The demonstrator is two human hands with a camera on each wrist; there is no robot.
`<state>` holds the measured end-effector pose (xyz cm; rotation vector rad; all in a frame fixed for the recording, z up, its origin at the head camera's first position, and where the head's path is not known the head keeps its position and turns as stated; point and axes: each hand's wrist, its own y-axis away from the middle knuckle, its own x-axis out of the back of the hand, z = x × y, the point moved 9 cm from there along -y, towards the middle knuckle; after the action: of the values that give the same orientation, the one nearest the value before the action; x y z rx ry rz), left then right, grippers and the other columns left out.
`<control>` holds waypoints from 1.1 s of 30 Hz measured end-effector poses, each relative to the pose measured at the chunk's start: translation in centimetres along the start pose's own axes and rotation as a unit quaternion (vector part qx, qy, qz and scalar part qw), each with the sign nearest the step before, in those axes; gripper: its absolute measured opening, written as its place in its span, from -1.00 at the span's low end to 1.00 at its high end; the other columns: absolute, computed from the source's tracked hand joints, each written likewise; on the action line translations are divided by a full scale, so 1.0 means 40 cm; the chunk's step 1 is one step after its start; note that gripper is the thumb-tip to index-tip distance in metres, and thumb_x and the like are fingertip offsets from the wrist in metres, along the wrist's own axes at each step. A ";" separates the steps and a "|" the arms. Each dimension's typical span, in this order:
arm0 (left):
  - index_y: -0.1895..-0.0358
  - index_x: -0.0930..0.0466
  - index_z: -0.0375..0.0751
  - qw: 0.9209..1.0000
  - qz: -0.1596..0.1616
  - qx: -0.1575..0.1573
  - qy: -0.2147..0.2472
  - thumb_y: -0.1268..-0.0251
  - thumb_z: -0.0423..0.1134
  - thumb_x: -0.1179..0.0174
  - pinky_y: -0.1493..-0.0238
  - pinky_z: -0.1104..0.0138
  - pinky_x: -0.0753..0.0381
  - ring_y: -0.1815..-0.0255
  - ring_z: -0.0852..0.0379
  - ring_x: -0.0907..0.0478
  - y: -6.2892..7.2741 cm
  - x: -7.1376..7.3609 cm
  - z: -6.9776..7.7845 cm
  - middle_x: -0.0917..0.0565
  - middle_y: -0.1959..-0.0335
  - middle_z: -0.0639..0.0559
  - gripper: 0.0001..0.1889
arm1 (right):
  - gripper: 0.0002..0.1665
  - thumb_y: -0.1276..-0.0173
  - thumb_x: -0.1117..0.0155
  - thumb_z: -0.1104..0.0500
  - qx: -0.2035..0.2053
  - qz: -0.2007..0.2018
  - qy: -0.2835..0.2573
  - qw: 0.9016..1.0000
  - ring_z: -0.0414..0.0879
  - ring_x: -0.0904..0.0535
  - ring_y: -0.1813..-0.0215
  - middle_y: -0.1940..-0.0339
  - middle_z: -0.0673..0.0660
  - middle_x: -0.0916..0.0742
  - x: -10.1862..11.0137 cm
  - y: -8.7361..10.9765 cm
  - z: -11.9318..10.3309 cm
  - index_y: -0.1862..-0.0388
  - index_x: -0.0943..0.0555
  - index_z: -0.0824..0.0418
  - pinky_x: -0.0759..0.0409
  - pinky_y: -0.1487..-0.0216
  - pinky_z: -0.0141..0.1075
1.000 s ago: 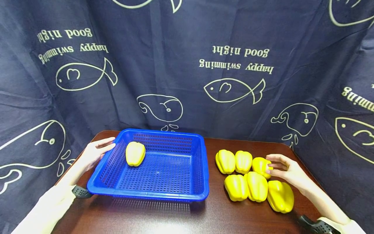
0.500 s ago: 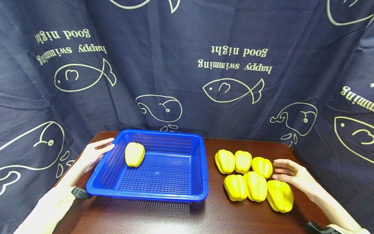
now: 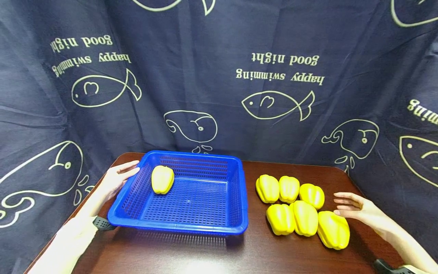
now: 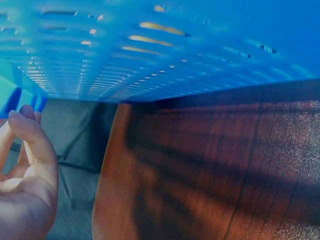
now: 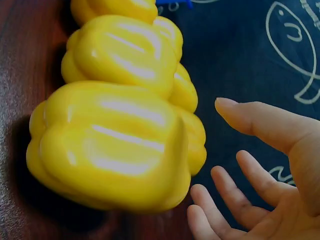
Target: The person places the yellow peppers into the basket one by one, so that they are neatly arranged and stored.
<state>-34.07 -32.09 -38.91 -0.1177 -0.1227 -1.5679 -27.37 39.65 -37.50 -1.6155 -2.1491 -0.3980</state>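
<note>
Away to the right has gone the right hand [image 3: 364,211]: a second ago its fingers were at the rightmost pepper [image 3: 312,196] of the far row, and now they stand clear of it, while that pepper lies as it did. Thumb and fingers are spread wide around nothing, just beside the rightmost pepper [image 3: 333,230] of the near row. Six yellow peppers lie on the brown table [image 3: 164,257], three in each row, right of the blue basket [image 3: 178,227]. One more pepper [image 3: 162,179] sits inside the basket, toward its far left corner. At the basket's left rim is the left hand [image 3: 114,180], fingers fairly straight, their tips at the edge. Both wrists wear a dark band [image 3: 104,223]. Behind hangs a navy cloth [image 3: 219,76] with fish and whale drawings.
</note>
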 end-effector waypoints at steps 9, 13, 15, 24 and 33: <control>-0.41 -0.28 -0.23 1.000 0.010 -0.007 -0.020 -0.33 -0.08 -0.21 0.24 0.48 -0.66 0.27 0.43 -0.65 -0.001 0.009 0.002 -0.57 0.24 0.58 -0.36 | -0.48 -0.43 -0.09 0.28 -0.060 -0.069 -0.042 0.995 -0.54 -0.54 0.01 0.04 -0.45 -0.60 -0.023 0.023 0.083 -0.04 -0.40 -0.43 -0.54 0.10 -0.53; -0.41 -0.27 -0.23 1.000 0.006 -0.007 -0.019 -0.32 -0.09 -0.22 0.24 0.48 -0.66 0.27 0.43 -0.64 0.000 0.009 0.004 -0.58 0.26 0.58 -0.35 | -0.45 -0.47 -0.02 0.28 -0.065 -0.098 -0.070 0.991 -0.55 -0.51 -0.03 0.00 -0.46 -0.58 -0.035 0.035 0.097 -0.08 -0.37 -0.47 -0.52 0.08 -0.54; -0.42 -0.25 -0.25 1.000 0.005 -0.007 -0.020 -0.33 -0.09 -0.21 0.24 0.48 -0.66 0.26 0.44 -0.63 0.000 0.010 0.006 -0.57 0.25 0.59 -0.34 | -0.45 -0.47 -0.01 0.28 -0.067 -0.105 -0.079 0.989 -0.57 -0.48 -0.04 -0.02 -0.47 -0.55 -0.041 0.041 0.102 -0.13 -0.36 -0.44 -0.52 0.06 -0.52; -0.45 -0.15 -0.34 1.000 0.004 -0.003 -0.028 -0.34 -0.09 -0.19 0.25 0.48 -0.66 0.26 0.45 -0.63 -0.002 0.009 0.004 -0.55 0.26 0.61 -0.28 | -0.42 -0.51 0.09 0.30 -0.065 -0.147 -0.140 0.977 -0.54 -0.45 -0.10 -0.09 -0.44 -0.54 -0.066 0.060 0.130 -0.30 -0.34 -0.34 -0.52 0.00 -0.50; -0.43 -0.21 -0.31 1.000 -0.002 -0.008 -0.012 -0.35 -0.13 -0.20 0.26 0.46 -0.67 0.28 0.42 -0.64 -0.003 0.001 0.001 -0.58 0.26 0.58 -0.33 | -0.37 -0.51 0.18 0.36 -0.059 -0.208 -0.222 0.951 -0.37 -0.52 -0.17 -0.18 -0.33 -0.55 -0.102 0.085 0.137 -0.28 -0.34 -0.36 -0.53 -0.14 -0.42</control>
<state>-34.19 -32.13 -38.85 -0.1495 -0.1301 -1.5727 -24.00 39.74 -44.36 -1.4015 -2.8738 -0.3102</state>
